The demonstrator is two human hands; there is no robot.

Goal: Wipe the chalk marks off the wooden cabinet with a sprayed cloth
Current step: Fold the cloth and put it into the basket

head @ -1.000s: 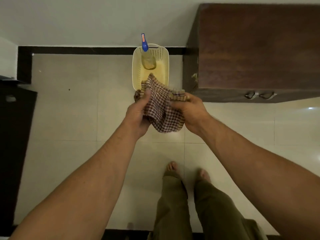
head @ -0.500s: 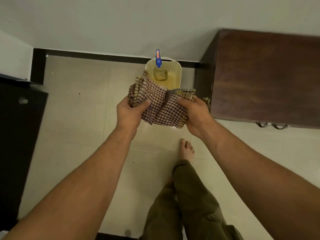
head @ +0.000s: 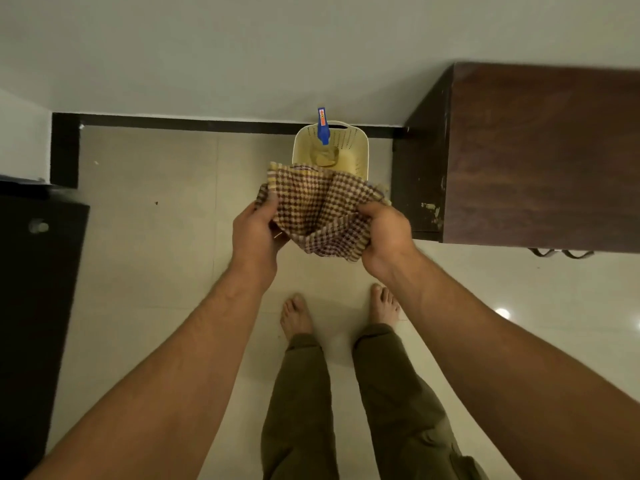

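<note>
Both our hands are gripping the checked cloth (head: 318, 209) above the tiled floor (head: 149, 237): left hand (head: 258, 233) pinching its left edge, right hand (head: 382, 237) bunching its right edge. Beyond it, a spray bottle (head: 323, 140) is standing in a cream basket (head: 360, 147), beside the wooden cabinet (head: 540, 157).

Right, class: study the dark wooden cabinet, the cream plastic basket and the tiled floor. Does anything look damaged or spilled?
Pale marks break the dark wooden cabinet's finish along its corner edge nearest the cream plastic basket; chalk or chipping, I cannot tell. Nothing looks spilled on the tiled floor.
</note>
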